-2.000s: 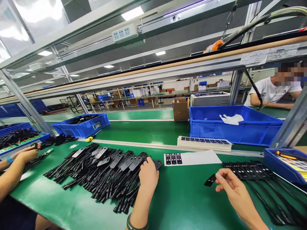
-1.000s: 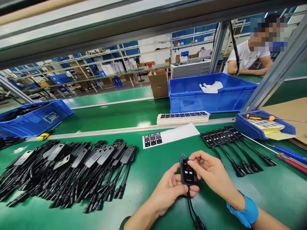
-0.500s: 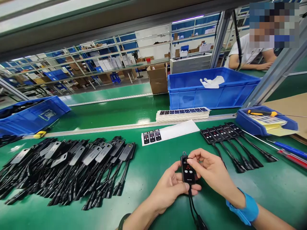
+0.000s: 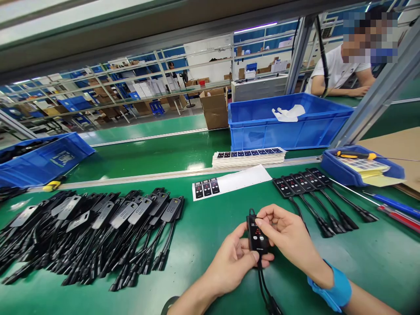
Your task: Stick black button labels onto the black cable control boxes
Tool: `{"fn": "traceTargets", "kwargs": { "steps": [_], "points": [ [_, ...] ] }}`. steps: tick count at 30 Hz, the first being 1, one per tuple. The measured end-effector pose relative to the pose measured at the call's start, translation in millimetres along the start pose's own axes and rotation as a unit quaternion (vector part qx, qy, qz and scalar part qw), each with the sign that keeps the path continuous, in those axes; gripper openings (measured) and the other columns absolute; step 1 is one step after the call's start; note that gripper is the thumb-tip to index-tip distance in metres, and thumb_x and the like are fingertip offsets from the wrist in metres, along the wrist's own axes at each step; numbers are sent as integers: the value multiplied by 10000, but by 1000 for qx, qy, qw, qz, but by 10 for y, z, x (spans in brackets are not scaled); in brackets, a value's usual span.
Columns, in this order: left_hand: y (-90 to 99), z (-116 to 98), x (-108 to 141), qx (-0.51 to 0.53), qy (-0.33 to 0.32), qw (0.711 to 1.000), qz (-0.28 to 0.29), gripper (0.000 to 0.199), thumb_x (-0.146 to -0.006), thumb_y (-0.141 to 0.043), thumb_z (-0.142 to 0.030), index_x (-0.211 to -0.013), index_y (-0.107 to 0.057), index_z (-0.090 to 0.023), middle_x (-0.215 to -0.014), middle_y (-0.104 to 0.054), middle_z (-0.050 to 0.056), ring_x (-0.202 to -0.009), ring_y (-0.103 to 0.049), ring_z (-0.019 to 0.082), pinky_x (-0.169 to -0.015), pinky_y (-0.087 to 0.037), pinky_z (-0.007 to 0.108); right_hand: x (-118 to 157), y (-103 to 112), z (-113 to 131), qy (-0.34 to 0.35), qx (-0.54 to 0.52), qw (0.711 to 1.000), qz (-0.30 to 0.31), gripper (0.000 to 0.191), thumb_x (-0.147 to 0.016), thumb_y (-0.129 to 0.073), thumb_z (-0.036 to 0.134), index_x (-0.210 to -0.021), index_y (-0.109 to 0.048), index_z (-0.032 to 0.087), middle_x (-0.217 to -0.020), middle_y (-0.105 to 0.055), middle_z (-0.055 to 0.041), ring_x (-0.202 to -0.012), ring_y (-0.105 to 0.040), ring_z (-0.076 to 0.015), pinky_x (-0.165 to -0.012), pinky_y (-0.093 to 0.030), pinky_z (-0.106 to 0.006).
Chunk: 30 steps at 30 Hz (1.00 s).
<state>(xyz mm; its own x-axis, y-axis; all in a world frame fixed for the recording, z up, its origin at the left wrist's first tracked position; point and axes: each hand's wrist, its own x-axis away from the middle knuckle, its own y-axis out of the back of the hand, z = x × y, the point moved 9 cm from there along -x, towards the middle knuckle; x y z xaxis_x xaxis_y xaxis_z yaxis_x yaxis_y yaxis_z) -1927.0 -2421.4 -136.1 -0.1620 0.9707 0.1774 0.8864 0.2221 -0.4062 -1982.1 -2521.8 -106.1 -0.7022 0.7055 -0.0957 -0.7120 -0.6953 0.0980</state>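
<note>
A small black controller with a labelled front and two cables hanging down is held upright over the green table. My left hand grips it by its left side and lower end. My right hand, with a blue wristband, has its thumb and fingers on the upper right part of the label. Behind them lies a white label sheet with three black labels at its left end. To the right, several labelled controllers lie in a row. A large pile of controllers without visible front labels covers the left.
A stack of label sheets lies behind. Farther back are a large blue bin and a carton. At right sit a small blue tray and screwdrivers. Another blue bin is left. A person sits beyond.
The view has shifted slightly. My right thumb has moved slightly along the top of the controller's label, while my left hand keeps its hold.
</note>
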Motion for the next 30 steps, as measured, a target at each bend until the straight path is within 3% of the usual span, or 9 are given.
{"fn": "traceTargets", "kwargs": {
  "steps": [5,9,12,15,19,23,26,28,30],
  "points": [
    [-18,0,2,-10,-8,1000,10,627,-779,-759,-385,-1283,-460,-162,-962,-685,95,-874,-695,183,-810,-517,280,3,20,4,10,24,1000,-10,301,-782,-650,471,-800,-613,173,-602,-532,6,-500,-491,-109,-399,-438,-205],
    [-3,-6,7,-12,-13,1000,8,621,-784,-752,-376,-1288,-462,-159,-1004,-678,117,-891,-698,211,-818,-527,316,-4,51,-30,15,51,998,-18,292,-813,-634,413,-993,-581,188,-647,-484,39,-516,-471,-97,-425,-436,-201],
    [35,-7,0,8,5,1000,-7,617,-762,-762,-365,-1268,-485,-146,-1061,-680,155,-890,-706,253,-817,-544,365,-26,10,-115,-1,50,999,10,354,-830,-618,433,-1109,-545,227,-740,-448,34,-592,-492,-112,-449,-477,-211],
    [66,-39,-14,49,10,999,-19,501,-840,-649,-419,-1229,-533,-125,-1022,-699,166,-834,-718,264,-762,-567,373,-32,-86,-153,7,73,995,62,409,-844,-598,409,-1210,-518,247,-899,-503,-9,-699,-534,-133,-517,-501,-239],
    [110,-117,-36,60,-14,998,-30,477,-925,-479,-485,-1182,-562,-93,-959,-710,178,-773,-720,256,-652,-572,321,17,-216,-149,40,135,982,129,657,-801,-650,371,-1398,-399,263,-1139,-540,-73,-883,-566,-190,-675,-528,-303],
    [186,-130,-57,43,-25,997,-59,460,-916,-500,-466,-1190,-539,-97,-987,-704,171,-744,-714,230,-554,-543,246,70,-311,-160,43,145,972,182,1025,-670,-781,436,-1504,-218,238,-1362,-470,-119,-1165,-506,-283,-941,-485,-403],
    [220,-142,-66,15,-47,996,-75,438,-913,-520,-456,-1191,-510,-118,-997,-702,146,-745,-712,205,-579,-553,240,92,-368,-162,30,107,972,208,845,-830,-602,468,-1517,-189,200,-1280,-560,-111,-1138,-541,-258,-952,-474,-396],
    [228,-138,-68,-19,-63,994,-83,431,-916,-522,-458,-1203,-474,-139,-979,-706,121,-715,-709,182,-599,-565,247,83,-352,-161,30,103,977,186,641,-933,-409,463,-1496,-267,192,-1153,-630,-94,-1040,-589,-230,-915,-483,-383],
    [223,-116,-73,-60,-74,992,-88,439,-920,-516,-472,-1219,-434,-161,-935,-710,97,-653,-700,161,-573,-561,241,81,-337,-154,43,112,980,158,579,-956,-346,460,-1463,-339,180,-1040,-660,-78,-894,-619,-205,-842,-499,-354]
  ]
}}
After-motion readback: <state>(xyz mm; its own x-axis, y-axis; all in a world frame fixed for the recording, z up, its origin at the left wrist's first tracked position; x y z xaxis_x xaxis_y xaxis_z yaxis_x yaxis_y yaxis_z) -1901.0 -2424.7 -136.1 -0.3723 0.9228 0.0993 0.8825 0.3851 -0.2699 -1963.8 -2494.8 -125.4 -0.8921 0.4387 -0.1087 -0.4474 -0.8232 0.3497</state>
